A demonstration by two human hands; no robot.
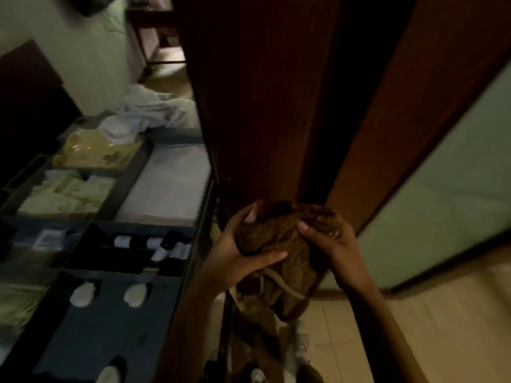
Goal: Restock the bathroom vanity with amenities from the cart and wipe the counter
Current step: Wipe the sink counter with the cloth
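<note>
Dark wooden door (262,106) ahead, amenity cart (205,194) at my left. My left hand (235,250) and right hand (334,244) both clutch the bunched brown cloth (276,233) just beside the cart's edge. Its long axis runs up-down, tail drooping floorward. I reckon that loose tail could snag the cart rim or drag on the floor.

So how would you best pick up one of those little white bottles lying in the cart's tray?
Probably from straight above, pinching across the white middle of the leftmost bottle. It lies on its side in an open-topped compartment whose walls block a sideways approach, and it sits apart from the others, leaving room for fingers.
</note>
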